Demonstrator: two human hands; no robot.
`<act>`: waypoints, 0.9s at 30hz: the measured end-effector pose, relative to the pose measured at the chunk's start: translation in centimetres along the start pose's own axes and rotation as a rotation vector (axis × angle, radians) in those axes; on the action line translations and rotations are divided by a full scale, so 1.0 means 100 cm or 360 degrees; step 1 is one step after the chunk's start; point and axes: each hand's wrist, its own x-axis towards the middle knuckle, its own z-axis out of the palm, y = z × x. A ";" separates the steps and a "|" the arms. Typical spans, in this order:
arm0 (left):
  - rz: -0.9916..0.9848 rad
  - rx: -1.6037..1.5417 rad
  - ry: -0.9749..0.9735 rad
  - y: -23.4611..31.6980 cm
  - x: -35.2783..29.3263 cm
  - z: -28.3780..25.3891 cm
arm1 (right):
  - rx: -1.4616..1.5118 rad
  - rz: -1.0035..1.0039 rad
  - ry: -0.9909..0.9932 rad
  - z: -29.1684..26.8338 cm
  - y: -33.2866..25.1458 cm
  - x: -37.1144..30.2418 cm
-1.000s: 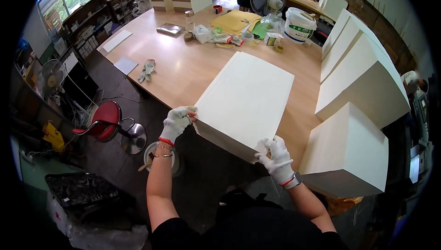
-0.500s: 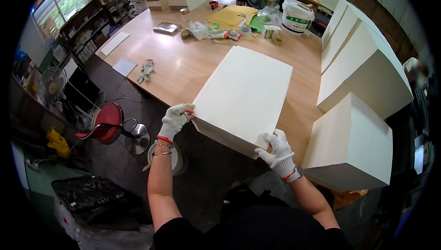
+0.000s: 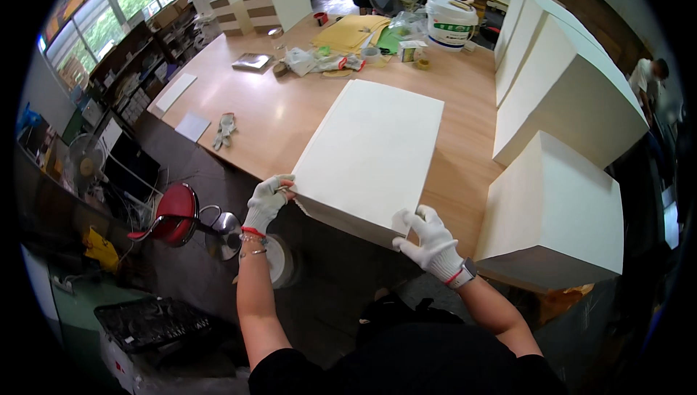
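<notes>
A thick stack of white paper sheets (image 3: 370, 152) lies at the table's near edge, its near side overhanging slightly. My left hand (image 3: 267, 200), in a white knit glove with bare fingertips showing, is closed on the stack's near left corner. At the near right corner is my right hand (image 3: 430, 242), also gloved. Its thumb lies against the stack's near side and its fingers are by the right edge, so the corner sits between them. A small pale patch shows at that corner; whether a sheet is lifted there I cannot tell.
More white stacks stand on the right, the nearest (image 3: 555, 213) beside my right arm. Across the wooden table (image 3: 254, 123) are a white bucket (image 3: 449, 23), yellow sheets (image 3: 352, 34) and a loose glove (image 3: 224, 132). A red stool (image 3: 176, 213) and a pail (image 3: 279, 261) stand left, below.
The view has shifted a little, so the table and stack sit differently in it. Both hands stay at the stack's near corners; the right thumb and fingers look slightly more spread.
</notes>
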 end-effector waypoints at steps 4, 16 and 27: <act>0.0078 0.0323 0.0295 0.026 0.001 0.005 | 0.0804 0.0262 -0.0254 -0.074 -0.010 -0.041; 0.1603 -0.0086 -0.0602 0.322 -0.061 0.210 | -0.1303 0.0860 0.1538 -0.308 0.145 -0.269; 0.2024 0.0704 -0.1639 0.467 -0.135 0.445 | -0.0781 0.0549 0.1264 -0.367 0.147 -0.270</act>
